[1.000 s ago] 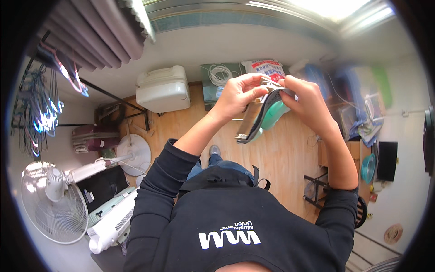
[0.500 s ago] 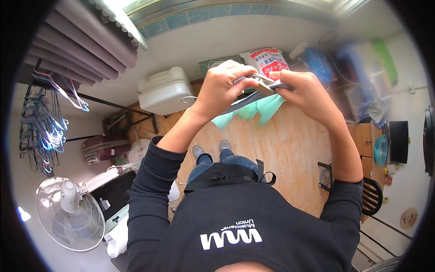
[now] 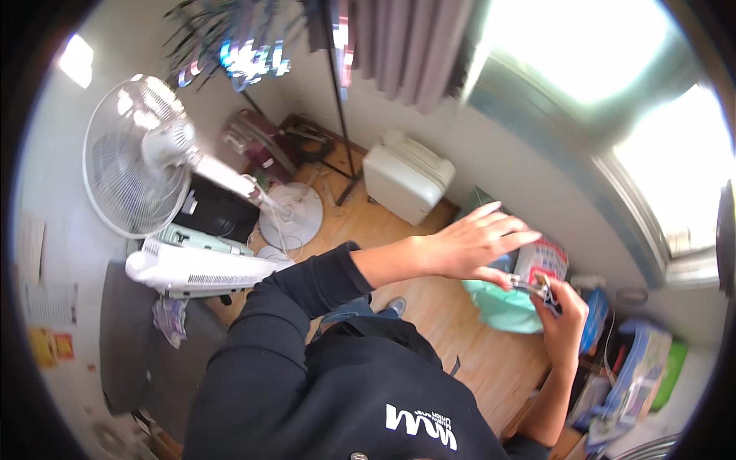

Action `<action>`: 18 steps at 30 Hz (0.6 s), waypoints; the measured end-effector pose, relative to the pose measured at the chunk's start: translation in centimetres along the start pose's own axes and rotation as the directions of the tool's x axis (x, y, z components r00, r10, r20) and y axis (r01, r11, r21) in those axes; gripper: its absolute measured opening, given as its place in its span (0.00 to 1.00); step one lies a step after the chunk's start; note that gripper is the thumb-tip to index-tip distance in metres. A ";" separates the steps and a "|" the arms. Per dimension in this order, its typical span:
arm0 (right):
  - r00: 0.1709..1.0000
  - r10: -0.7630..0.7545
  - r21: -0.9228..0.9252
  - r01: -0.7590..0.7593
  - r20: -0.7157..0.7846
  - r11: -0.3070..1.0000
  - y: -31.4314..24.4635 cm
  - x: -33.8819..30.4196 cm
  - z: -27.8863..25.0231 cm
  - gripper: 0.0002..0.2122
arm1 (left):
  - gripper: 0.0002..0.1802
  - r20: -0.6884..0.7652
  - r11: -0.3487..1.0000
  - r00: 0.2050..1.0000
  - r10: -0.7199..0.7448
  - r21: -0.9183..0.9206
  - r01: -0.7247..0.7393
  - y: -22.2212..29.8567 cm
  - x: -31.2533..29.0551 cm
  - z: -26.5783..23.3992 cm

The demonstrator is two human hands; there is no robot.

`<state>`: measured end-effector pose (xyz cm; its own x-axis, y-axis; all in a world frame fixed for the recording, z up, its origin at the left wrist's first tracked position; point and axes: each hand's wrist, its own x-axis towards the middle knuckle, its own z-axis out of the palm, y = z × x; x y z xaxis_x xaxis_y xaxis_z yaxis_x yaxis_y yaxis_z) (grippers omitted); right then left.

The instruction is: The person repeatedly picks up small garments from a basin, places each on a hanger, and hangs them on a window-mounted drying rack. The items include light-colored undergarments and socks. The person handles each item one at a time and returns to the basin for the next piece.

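My right hand (image 3: pixel 565 318) is closed round a small silvery and dark object (image 3: pixel 529 287), its thumb and fingers pinching it. Blur and the grip hide what kind of object it is. My left hand (image 3: pixel 479 245) is just to its left, fingers stretched and spread. The left thumb tip comes up to the object's silvery end; whether it touches, I cannot tell. Below and behind the hands lies a mint-green sheet or bag (image 3: pixel 506 307) near the floor. Behind the object shows a white-and-red printed sack (image 3: pixel 546 257).
A white suitcase (image 3: pixel 406 176) stands against the wall. Left of it are a standing fan (image 3: pixel 142 157), a maroon suitcase (image 3: pixel 261 146) and a rack of hangers (image 3: pixel 238 57). A grey chair or sofa (image 3: pixel 180 368) sits at lower left. Blue bags (image 3: pixel 594 322) and boxes lie at right.
My view has swung left, bringing the fan and suitcases nearer the middle. My left hand has gone from gripping the object to spread fingers; my right hand still holds it.
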<state>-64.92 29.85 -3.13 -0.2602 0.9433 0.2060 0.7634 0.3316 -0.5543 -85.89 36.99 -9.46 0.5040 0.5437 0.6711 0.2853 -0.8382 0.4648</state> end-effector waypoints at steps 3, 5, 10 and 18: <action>0.999 -0.012 0.086 0.008 0.045 0.996 -0.1 0.7 1.5 0.13 | 0.19 0.406 0.941 0.863 -0.301 -0.021 0.338 -3.2 -7.4 -2.3; 0.995 -0.011 0.122 -0.001 0.100 0.992 -0.1 2.0 3.4 0.13 | 0.14 0.454 0.725 0.722 -0.522 -0.210 0.656 -3.1 -10.7 -3.5; 0.977 0.015 0.252 -0.069 0.213 0.965 -0.7 5.8 8.8 0.12 | 0.09 0.182 0.404 0.601 -0.778 -0.588 0.701 -0.7 -16.8 -6.0; 0.888 -0.201 0.578 -0.085 0.413 0.812 -4.2 16.8 17.7 0.34 | 0.06 -0.175 0.445 0.412 -0.894 -0.253 0.859 0.4 -20.3 -11.0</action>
<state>-82.97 44.55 -11.60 -0.6291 0.7763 -0.0386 0.3002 0.1968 -0.9334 -104.97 26.14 -16.56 -0.1902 0.9810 -0.0385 0.3538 0.1051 0.9294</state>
